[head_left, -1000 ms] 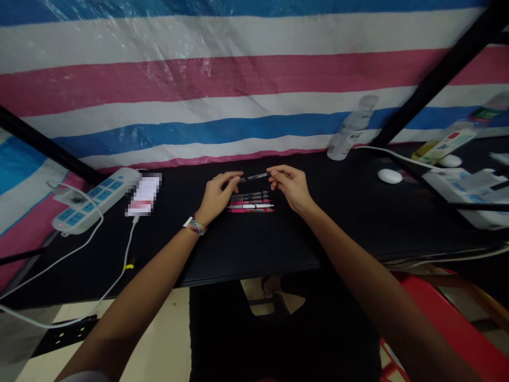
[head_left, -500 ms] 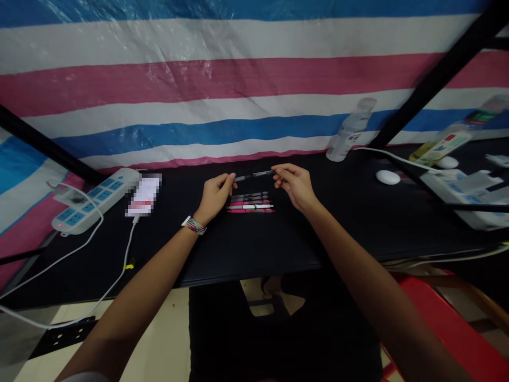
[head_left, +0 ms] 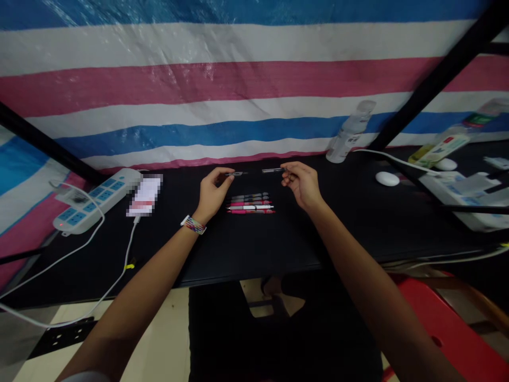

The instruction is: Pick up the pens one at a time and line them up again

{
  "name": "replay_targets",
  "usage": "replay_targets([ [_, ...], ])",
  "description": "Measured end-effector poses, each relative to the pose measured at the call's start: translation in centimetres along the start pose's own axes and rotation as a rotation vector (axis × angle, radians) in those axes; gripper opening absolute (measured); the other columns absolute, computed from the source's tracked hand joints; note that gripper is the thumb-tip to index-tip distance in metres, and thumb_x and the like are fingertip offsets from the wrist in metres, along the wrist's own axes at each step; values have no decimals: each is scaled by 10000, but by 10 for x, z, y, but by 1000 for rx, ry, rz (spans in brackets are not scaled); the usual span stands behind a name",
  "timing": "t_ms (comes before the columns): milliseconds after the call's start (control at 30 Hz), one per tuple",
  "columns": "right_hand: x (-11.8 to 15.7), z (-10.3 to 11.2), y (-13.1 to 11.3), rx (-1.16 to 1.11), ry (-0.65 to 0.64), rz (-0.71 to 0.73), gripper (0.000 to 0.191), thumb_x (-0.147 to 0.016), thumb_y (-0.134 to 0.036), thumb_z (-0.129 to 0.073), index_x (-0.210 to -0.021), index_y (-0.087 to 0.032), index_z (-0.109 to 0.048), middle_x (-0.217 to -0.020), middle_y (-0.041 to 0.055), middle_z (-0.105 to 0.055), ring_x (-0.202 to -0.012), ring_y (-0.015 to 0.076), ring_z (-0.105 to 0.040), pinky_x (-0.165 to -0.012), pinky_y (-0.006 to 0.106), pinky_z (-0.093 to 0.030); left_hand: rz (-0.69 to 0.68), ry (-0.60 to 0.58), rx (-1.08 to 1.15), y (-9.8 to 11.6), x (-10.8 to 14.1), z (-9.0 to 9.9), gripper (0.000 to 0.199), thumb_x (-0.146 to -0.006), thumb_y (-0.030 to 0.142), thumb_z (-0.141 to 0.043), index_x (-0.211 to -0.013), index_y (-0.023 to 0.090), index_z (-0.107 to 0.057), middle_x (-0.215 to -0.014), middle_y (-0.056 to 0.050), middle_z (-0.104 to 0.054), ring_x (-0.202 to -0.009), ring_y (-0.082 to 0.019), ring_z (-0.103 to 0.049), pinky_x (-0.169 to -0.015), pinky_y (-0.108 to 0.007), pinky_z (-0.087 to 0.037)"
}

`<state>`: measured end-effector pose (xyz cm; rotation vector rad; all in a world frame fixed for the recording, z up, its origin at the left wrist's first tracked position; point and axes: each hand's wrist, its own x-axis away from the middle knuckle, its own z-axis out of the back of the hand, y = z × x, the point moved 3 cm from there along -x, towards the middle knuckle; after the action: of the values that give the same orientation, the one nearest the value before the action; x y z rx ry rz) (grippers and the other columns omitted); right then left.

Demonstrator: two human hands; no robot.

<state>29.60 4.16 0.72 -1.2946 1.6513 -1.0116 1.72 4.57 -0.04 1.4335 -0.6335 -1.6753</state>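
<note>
A dark pen is pinched between the thumb and fingers of my left hand, its narrow end pointing right. My right hand grips a short, clear-looking pen cap between thumb and fingertips. A small gap separates the two pieces, which are held roughly in line above the black table. Just below them several pens lie side by side: dark grey ones at the back, then a white pen and a pink-red pen at the front.
On the left are a power strip and a blurred-out phone on a white cable. A clear bottle, a white oval case and a tilted bottle stand at right. A red stool is below.
The pen, in one piece between my hands before, is now in two parts with a gap. My right hand has moved slightly right with the cap; the pens on the table lie unmoved.
</note>
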Motion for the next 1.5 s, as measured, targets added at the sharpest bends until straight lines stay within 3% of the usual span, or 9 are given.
replay_targets([
  [333, -1, 2, 2, 39, 43, -5, 60, -789, -240, -756, -814, -197, -789, -644, -4, -611, -563, 115, -518, -543, 263, -481, 15, 9, 15, -4, -1, 1, 148, -988, 312, -779, -1105, 229, -819, -1055, -59, -836, -931, -210, -771, -910, -369, -614],
  [600, -3, 6, 5, -62, 104, -191, 30, -777, -211, -724, -792, -194, -744, -647, -10, -605, -549, 101, -483, -550, 248, -482, 13, 11, 15, -3, 0, 1, 160, -989, 321, -775, -1117, 232, -812, -1095, -71, -835, -950, -209, -769, -928, -375, -616],
  [933, -3, 7, 8, -137, 133, -268, 107, -875, -213, -779, -798, -198, -706, -666, -14, -641, -555, 86, -524, -551, 198, -506, 11, 45, -4, -1, -1, 1, 140, -975, 289, -769, -1092, 221, -805, -1068, -67, -831, -943, -209, -764, -912, -368, -619],
  [1500, 0, 6, 6, -40, 101, -184, 89, -901, -237, -755, -830, -185, -758, -705, 16, -666, -597, 117, -572, -595, 249, -540, 4, 36, -3, -3, -1, 1, 135, -975, 297, -769, -1092, 239, -804, -1064, -63, -830, -938, -213, -763, -903, -378, -616],
])
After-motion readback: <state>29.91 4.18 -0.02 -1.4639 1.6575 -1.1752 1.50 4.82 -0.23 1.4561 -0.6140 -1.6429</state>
